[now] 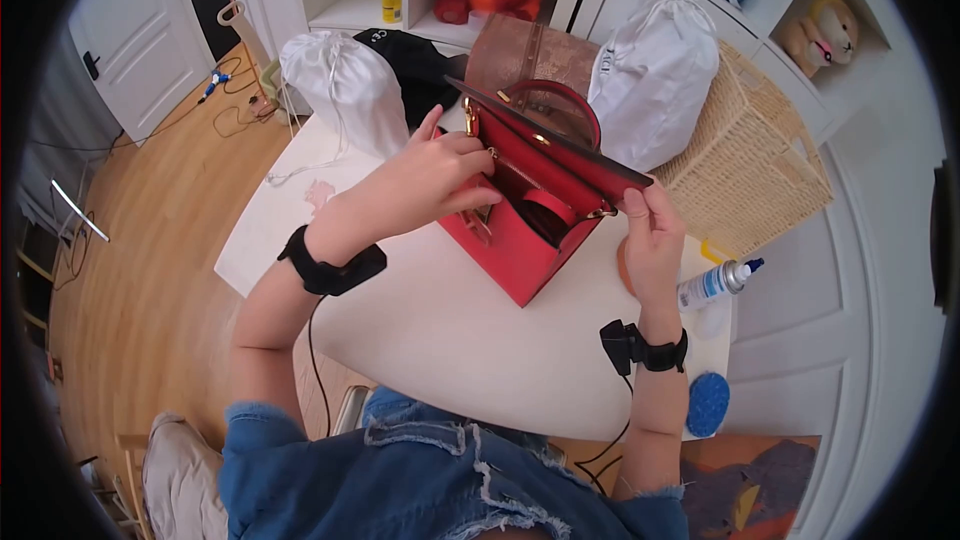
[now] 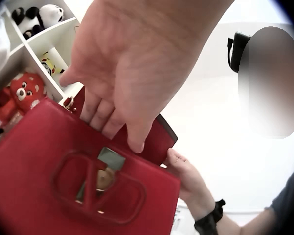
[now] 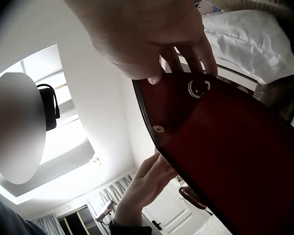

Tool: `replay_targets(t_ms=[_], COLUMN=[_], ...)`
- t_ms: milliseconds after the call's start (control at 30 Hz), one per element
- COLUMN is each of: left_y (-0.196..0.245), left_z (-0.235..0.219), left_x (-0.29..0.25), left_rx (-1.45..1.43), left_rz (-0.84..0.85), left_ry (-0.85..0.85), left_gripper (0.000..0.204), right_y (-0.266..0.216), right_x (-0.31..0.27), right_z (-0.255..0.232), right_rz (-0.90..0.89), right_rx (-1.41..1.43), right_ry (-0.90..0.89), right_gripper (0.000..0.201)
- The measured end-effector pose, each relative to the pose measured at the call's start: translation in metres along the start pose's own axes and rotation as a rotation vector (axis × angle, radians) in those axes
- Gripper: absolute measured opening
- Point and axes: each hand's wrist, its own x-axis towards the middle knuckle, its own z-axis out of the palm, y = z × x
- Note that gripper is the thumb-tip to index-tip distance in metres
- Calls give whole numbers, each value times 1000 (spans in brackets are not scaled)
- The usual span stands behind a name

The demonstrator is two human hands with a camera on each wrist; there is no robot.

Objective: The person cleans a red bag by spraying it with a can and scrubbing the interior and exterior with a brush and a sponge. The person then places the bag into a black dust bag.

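Note:
A red handbag (image 1: 515, 255) with gold fittings stands tilted on the white table, its top open. My right hand (image 1: 655, 235) pinches the corner of its raised flap (image 3: 220, 137), thumb on the inner side. Into the mouth of the bag reaches my left hand (image 1: 420, 180), one finger raised outside and the thumb close to the front rim. The other fingertips are hidden behind the front panel (image 2: 34, 161), so I cannot tell what they hold. A V-shaped emblem (image 2: 90, 196) marks that panel. The handle (image 1: 570, 100) arches up behind the flap.
Behind the bag are a white drawstring pouch (image 1: 345, 90), a black cloth (image 1: 415, 70), a brown patterned bag (image 1: 530, 50), another white pouch (image 1: 655, 85) and a woven basket (image 1: 755, 155). A spray can (image 1: 712, 285) and a blue sponge-like oval (image 1: 708, 404) lie at the right edge.

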Motion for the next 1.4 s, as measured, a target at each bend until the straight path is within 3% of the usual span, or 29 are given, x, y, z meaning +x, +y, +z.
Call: replay_targets(t_ms=[133, 167, 200, 333, 433, 500, 533, 567, 667, 867, 1033, 1100, 1133, 1167, 1233, 1267, 1367, 1400], left_y=[8, 17, 25, 55, 64, 65, 67, 63, 49, 49, 71, 79, 82, 83, 77, 74, 65, 61], left_z=[-5, -7, -8, 0, 2, -22, -33, -34, -29, -13, 23, 34, 38, 39, 39, 41, 47, 52], left_x=[-9, -12, -14, -27, -28, -18, -14, -13, -15, -12, -1, 6, 8, 11, 23, 25, 36, 36], left_rx=[229, 287, 346, 312, 60, -14, 128, 126, 311, 335, 168, 101, 200, 196, 384, 325, 123, 0], left_rz=[89, 119, 150, 301, 324, 364, 373, 379, 477, 613, 553, 271, 203, 203, 210, 167, 108, 146], left_ry=[-80, -154, -229, -233, -167, -464, -477, -478, -239, -344, -226, -220, -145, -150, 111, 35, 0, 72], left_gripper=[23, 22, 20, 18, 18, 18, 16, 16, 12, 11, 24, 31, 38, 38, 41, 45, 47, 50], right_y=[5, 1, 15, 35, 32, 34, 36, 39, 45, 32, 43, 38, 33, 25, 11, 13, -7, -19], right_x=[12, 19, 23, 46, 56, 58, 58, 57, 58, 67, 83, 86, 82, 78, 65, 54, 30, 19], right_z=[-9, -8, -12, -19, -15, -17, -19, -21, -26, -18, 1, 9, 12, 11, 7, 11, 8, 6], right_rz=[203, 299, 286, 398, 410, 420, 420, 410, 404, 412, 344, 218, 69, 75, 10, -32, -118, 5], right_rx=[108, 185, 186, 210, 356, 332, 329, 333, 326, 293, 264, 194, -16, -15, -347, -321, -367, -306], right_ry=[32, 59, 52, 3, -79, -134, -127, -134, -151, -191, -301, -315, -194, -194, -256, -166, -118, -155], right_gripper=[20, 22, 20, 16, 19, 17, 17, 17, 17, 17, 25, 27, 23, 23, 27, 27, 26, 24])
